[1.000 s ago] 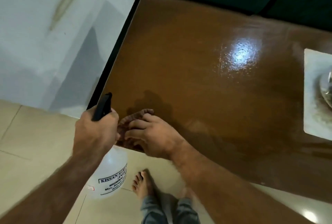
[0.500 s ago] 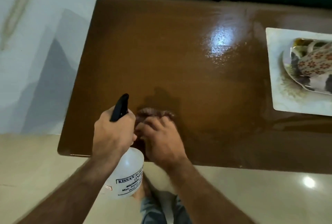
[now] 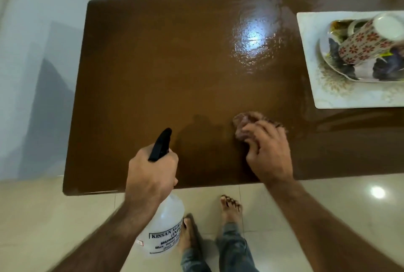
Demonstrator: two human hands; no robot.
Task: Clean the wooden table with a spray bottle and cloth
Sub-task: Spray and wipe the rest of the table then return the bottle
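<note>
On glossy brown wooden table (image 3: pixel 153 70), near edge, right of centre: crumpled brownish cloth (image 3: pixel 246 122), soft, bunched. Your right hand (image 3: pixel 267 153) presses on it, fingers curled over folds. Your left hand (image 3: pixel 150 175) wraps neck of translucent plastic spray bottle (image 3: pixel 165 226), black nozzle pointing far. Far right: white rectangular tray (image 3: pixel 328 90), floral mug (image 3: pixel 369 42) tipped.

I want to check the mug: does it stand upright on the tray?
No, the mug lies tipped on its side across a plate on the tray.
</note>
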